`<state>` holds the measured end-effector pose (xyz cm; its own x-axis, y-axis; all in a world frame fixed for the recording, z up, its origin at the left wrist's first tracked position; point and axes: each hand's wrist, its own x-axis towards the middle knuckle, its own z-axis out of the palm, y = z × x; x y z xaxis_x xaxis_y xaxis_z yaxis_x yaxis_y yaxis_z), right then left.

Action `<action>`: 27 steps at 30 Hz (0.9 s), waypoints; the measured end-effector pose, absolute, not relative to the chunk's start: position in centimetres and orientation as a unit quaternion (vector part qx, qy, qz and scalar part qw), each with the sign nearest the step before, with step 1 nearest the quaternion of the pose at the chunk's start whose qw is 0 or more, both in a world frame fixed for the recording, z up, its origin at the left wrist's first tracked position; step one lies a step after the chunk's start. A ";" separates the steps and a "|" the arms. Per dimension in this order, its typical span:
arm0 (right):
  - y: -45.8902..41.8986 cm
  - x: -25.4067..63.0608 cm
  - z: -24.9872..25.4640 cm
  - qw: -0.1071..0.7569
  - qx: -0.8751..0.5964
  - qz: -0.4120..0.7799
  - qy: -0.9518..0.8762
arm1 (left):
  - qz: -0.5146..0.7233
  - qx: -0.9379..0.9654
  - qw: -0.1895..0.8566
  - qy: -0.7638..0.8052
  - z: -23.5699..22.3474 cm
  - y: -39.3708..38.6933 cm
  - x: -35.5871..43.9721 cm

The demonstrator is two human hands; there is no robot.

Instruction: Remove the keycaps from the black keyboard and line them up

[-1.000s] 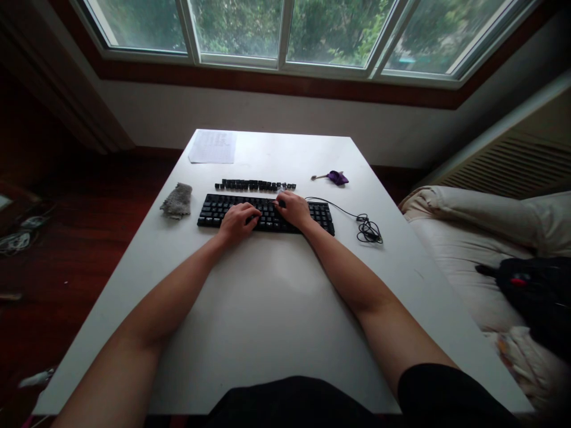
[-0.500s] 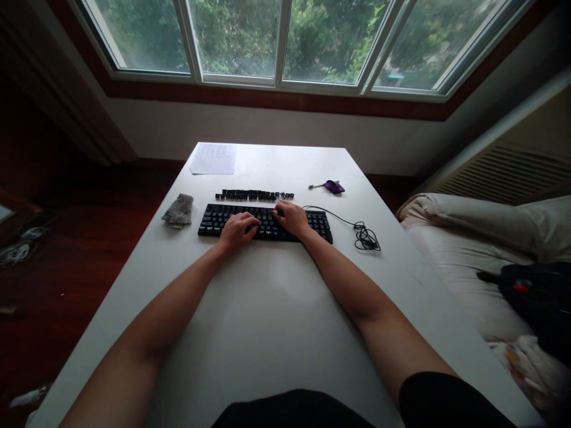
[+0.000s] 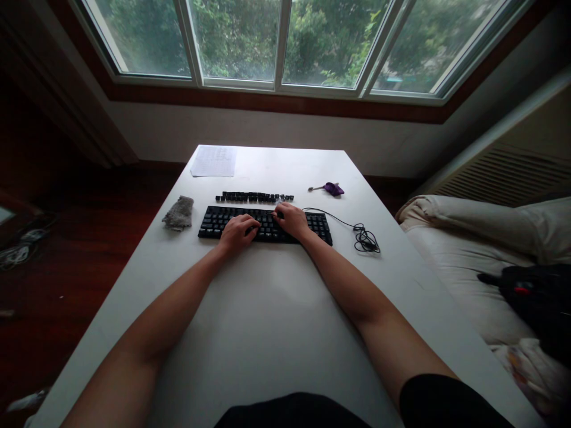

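Covering part of the keyboard (image 3: 212, 224), curled hands (image 3: 238, 232) rest near loose keycaps (image 3: 250, 197) (cloth (image 3: 179, 213) aside)

We found the head view had tilted upward; the table (image 3: 276, 309) and keyboard (image 3: 210, 222) sat lower, and more window (image 3: 236, 44) showed.

- Part of the keyboard (image 3: 267, 229) is covered by the left hand (image 3: 238, 232) and right hand (image 3: 291, 220).
- Any legends on the loose keycaps (image 3: 250, 197) cannot be read.
- A dark bag (image 3: 540, 297), possibly a backpack, is cut off by the right edge.
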<state>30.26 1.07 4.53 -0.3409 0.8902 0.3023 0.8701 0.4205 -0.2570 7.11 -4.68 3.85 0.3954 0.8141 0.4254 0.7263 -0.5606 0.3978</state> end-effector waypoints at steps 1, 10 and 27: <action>1.1 30.3 4.5 0.203 -0.537 0.023 -0.819 | 0.297 0.832 0.074 0.463 3.8 -4.7 7.1; 1.0 30.3 4.6 0.203 -0.538 0.026 -0.818 | 0.300 0.831 0.073 0.462 3.9 -4.7 7.2; 1.0 30.2 4.7 0.202 -0.536 0.028 -0.819 | 0.299 0.831 0.070 0.464 3.9 -4.8 7.2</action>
